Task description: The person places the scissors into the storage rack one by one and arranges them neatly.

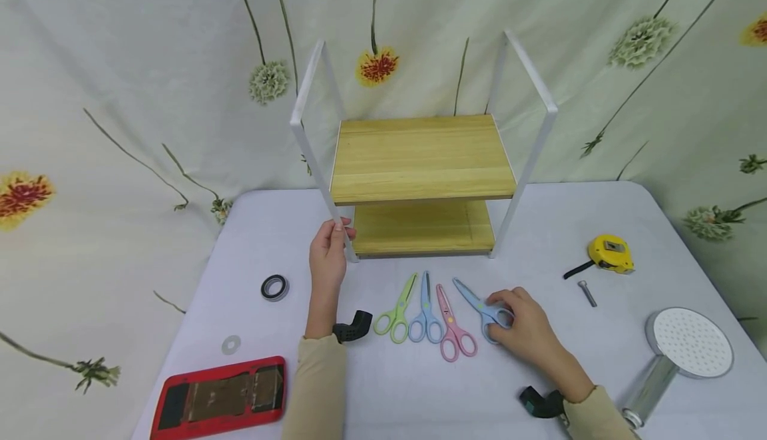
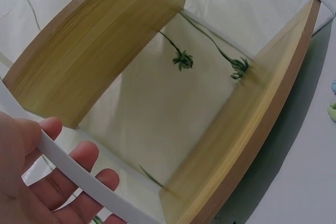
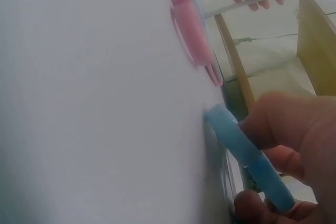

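Note:
A two-tier wooden shelf point(image 1: 419, 160) with a white metal frame stands at the back of the table. My left hand point(image 1: 328, 247) grips the frame's front left upright; in the left wrist view the fingers point(image 2: 84, 156) curl round the white bar point(image 2: 79, 174). My right hand point(image 1: 527, 327) pinches the handle loops of blue scissors point(image 1: 476, 300), whose blades lie toward the shelf. The right wrist view shows the blue handle point(image 3: 236, 137) between thumb and fingers. To their left lie pink scissors point(image 1: 451, 317), a second blue pair point(image 1: 426, 307) and green scissors point(image 1: 400, 310).
On the right are a yellow tape measure point(image 1: 611, 253), a bolt point(image 1: 587, 293) and a shower head point(image 1: 692, 343). A black ring bearing point(image 1: 274, 287), a grey washer point(image 1: 230, 344) and a red case point(image 1: 222, 397) lie on the left. Behind the table hangs a flowered cloth point(image 1: 150, 80).

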Action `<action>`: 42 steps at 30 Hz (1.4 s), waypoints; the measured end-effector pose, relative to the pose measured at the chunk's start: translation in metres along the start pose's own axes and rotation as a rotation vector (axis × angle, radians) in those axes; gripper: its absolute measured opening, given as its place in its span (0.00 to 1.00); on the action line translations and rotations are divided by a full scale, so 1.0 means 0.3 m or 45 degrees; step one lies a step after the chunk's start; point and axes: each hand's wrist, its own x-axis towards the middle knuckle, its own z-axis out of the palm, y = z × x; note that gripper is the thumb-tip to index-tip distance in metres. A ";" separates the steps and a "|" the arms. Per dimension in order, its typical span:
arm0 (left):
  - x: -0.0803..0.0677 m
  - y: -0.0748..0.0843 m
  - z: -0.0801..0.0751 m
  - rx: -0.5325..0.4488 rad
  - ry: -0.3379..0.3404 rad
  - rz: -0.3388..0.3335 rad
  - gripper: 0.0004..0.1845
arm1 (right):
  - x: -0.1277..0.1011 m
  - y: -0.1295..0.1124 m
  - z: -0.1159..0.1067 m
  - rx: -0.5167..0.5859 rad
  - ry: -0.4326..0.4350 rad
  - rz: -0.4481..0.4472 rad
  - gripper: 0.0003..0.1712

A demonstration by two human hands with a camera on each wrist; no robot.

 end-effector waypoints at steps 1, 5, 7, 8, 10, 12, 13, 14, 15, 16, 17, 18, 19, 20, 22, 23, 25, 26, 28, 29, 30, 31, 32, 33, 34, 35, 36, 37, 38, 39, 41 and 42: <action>0.001 -0.001 0.000 -0.004 0.001 -0.002 0.16 | 0.001 0.001 -0.003 0.015 -0.001 -0.003 0.22; 0.004 -0.001 0.001 -0.007 0.001 -0.008 0.16 | 0.001 0.006 -0.011 0.072 -0.035 -0.018 0.24; 0.005 -0.004 0.000 -0.006 -0.002 -0.007 0.16 | 0.001 0.009 -0.014 0.127 -0.075 -0.007 0.22; 0.004 -0.003 0.000 -0.002 -0.004 -0.007 0.16 | 0.000 0.011 -0.016 0.160 -0.096 -0.002 0.21; 0.003 -0.004 -0.001 0.006 -0.008 -0.007 0.16 | -0.001 0.012 -0.022 0.234 -0.137 0.002 0.19; 0.002 -0.005 -0.001 0.003 -0.011 -0.008 0.16 | -0.001 0.012 -0.027 0.308 -0.173 0.009 0.16; 0.002 -0.006 -0.002 0.001 -0.013 -0.008 0.16 | 0.000 0.011 -0.028 0.345 -0.192 0.017 0.15; 0.002 -0.008 -0.003 0.000 -0.013 -0.009 0.16 | 0.001 0.010 -0.029 0.381 -0.210 0.022 0.14; 0.002 -0.008 -0.003 -0.002 -0.013 -0.007 0.17 | 0.003 0.008 -0.030 0.416 -0.227 0.031 0.14; 0.002 -0.009 -0.003 -0.004 -0.012 -0.006 0.16 | 0.006 0.006 -0.031 0.450 -0.242 0.045 0.14; 0.002 -0.009 -0.003 -0.005 -0.011 -0.007 0.16 | 0.010 0.002 -0.033 0.482 -0.253 0.055 0.13; 0.002 -0.010 -0.002 -0.006 -0.011 -0.005 0.16 | 0.015 -0.003 -0.035 0.514 -0.259 0.060 0.13; 0.002 -0.010 -0.001 -0.005 -0.011 -0.004 0.16 | 0.020 -0.012 -0.040 0.543 -0.261 0.057 0.13; 0.002 -0.010 -0.001 -0.004 -0.010 -0.004 0.16 | 0.026 -0.023 -0.046 0.578 -0.257 0.037 0.13; 0.001 -0.011 0.000 -0.003 -0.009 -0.007 0.16 | 0.043 -0.053 -0.062 0.649 -0.247 -0.029 0.12; 0.001 -0.011 0.000 0.000 -0.009 -0.009 0.16 | 0.053 -0.073 -0.071 0.685 -0.241 -0.085 0.12; 0.001 -0.012 0.001 -0.002 -0.005 -0.006 0.16 | 0.077 -0.122 -0.092 0.757 -0.251 -0.195 0.12; 0.000 -0.012 0.000 -0.002 -0.002 -0.006 0.16 | 0.091 -0.147 -0.102 0.792 -0.263 -0.262 0.13; 0.001 -0.012 -0.001 -0.006 0.002 0.000 0.16 | 0.119 -0.202 -0.121 0.834 -0.299 -0.391 0.14; 0.001 -0.012 -0.002 -0.006 0.003 0.000 0.16 | 0.134 -0.230 -0.130 0.834 -0.316 -0.452 0.16; 0.001 -0.011 -0.003 -0.008 0.004 0.001 0.16 | 0.148 -0.258 -0.140 0.835 -0.329 -0.508 0.17; 0.000 -0.009 -0.004 -0.007 0.005 0.001 0.16 | 0.162 -0.286 -0.149 0.835 -0.337 -0.565 0.19; 0.000 -0.008 -0.004 -0.003 0.007 -0.001 0.16 | 0.177 -0.313 -0.158 0.825 -0.332 -0.621 0.21; 0.000 -0.007 -0.004 -0.002 0.009 -0.001 0.16 | 0.192 -0.339 -0.167 0.813 -0.329 -0.665 0.22; 0.000 -0.006 -0.004 -0.003 0.010 -0.005 0.16 | 0.206 -0.365 -0.176 0.794 -0.320 -0.700 0.23; -0.001 -0.005 -0.003 0.001 0.012 -0.007 0.16 | 0.222 -0.391 -0.185 0.775 -0.312 -0.724 0.23; 0.000 -0.005 -0.002 0.000 0.012 -0.008 0.16 | 0.238 -0.418 -0.195 0.756 -0.299 -0.741 0.23; 0.001 -0.005 -0.001 0.000 0.011 -0.010 0.16 | 0.256 -0.445 -0.204 0.731 -0.286 -0.749 0.24; 0.001 -0.005 0.000 0.001 0.009 -0.014 0.16 | 0.275 -0.472 -0.215 0.706 -0.276 -0.740 0.24; 0.002 -0.006 0.001 -0.003 0.006 -0.015 0.16 | 0.296 -0.500 -0.225 0.677 -0.263 -0.728 0.24; 0.002 -0.009 0.000 -0.004 0.004 -0.016 0.17 | 0.345 -0.557 -0.241 0.613 -0.229 -0.687 0.24; 0.003 -0.010 -0.003 -0.007 0.005 -0.015 0.16 | 0.373 -0.585 -0.247 0.579 -0.214 -0.662 0.24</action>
